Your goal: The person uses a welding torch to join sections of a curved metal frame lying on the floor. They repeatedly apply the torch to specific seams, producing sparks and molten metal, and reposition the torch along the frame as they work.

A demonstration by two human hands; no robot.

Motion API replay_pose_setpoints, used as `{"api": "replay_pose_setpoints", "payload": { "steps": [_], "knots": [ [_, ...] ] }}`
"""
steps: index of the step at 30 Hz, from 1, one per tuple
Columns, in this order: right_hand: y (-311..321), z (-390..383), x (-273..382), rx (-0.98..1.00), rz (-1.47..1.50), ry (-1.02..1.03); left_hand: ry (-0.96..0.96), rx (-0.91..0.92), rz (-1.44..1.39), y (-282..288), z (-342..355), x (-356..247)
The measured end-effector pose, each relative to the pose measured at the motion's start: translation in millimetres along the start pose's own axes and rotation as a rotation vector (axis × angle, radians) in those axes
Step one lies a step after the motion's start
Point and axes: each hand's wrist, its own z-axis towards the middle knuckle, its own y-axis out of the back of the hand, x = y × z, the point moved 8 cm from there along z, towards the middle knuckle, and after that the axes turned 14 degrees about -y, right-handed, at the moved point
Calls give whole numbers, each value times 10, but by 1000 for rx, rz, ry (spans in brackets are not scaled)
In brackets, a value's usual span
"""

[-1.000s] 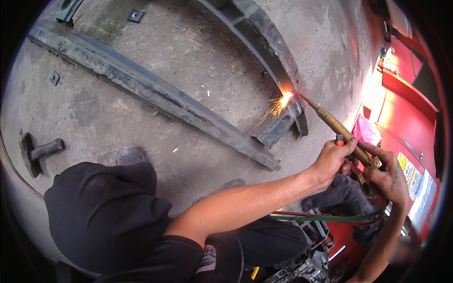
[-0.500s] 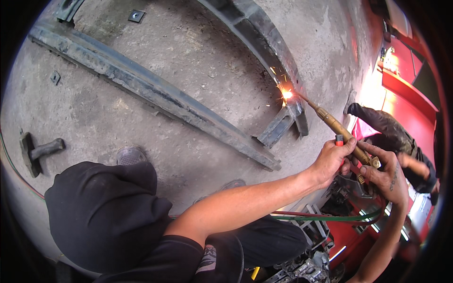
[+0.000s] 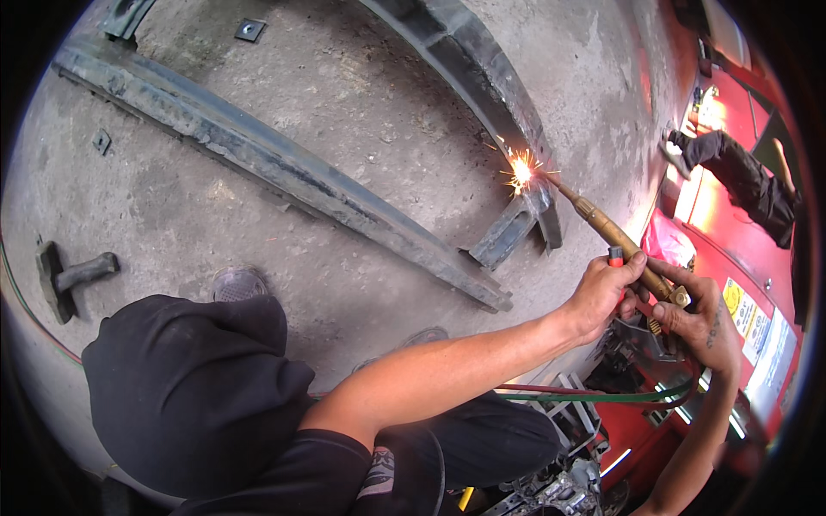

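Note:
My left hand (image 3: 602, 297) is closed around the brass body of a gas torch (image 3: 608, 230), and a red lighter (image 3: 616, 273) with a dark top is held in the same hand. At the torch's rear, by its valve knobs, the fingers of my right hand (image 3: 707, 325) are wrapped round the handle. The torch's thin tip points at a curved dark metal beam (image 3: 508, 90) on the floor. Bright sparks (image 3: 522, 170) burst where the tip meets the beam, hiding that spot. A short bracket-like end (image 3: 505, 230) juts from the beam just below the sparks.
A long straight metal beam (image 3: 258, 159) lies across the concrete floor (image 3: 344, 95). A hammer (image 3: 69, 273) rests at left, with small square plates (image 3: 249, 30) farther off. Red and green hoses (image 3: 594, 396) trail from the torch. Another person's leg (image 3: 731, 168) is at right, near red panels (image 3: 740, 249).
The sparks have spread wider. The torch and both hands have shifted very slightly left. The other person at right has moved farther away, uncovering a pink bag and a red panel with labels.

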Motion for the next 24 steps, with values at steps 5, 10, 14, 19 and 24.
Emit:
{"api": "replay_pose_setpoints", "payload": {
  "steps": [5,10,14,19,24],
  "knots": [
    [-17,-5,-9,19,47,30,-6,-2,25,15,-4,-15],
    [-64,-25,14,3,70,10,-15,11,5,33,-2,14],
    [-77,-24,-5,-38,52,-5,-5,1,-6,36,-14,17],
    [-73,-46,-4,-80,-73,-69,6,0,-17,97,-24,56],
    [-144,-43,-21,-119,-133,-57,-19,-13,-18,158,-30,61]
  ]
}}
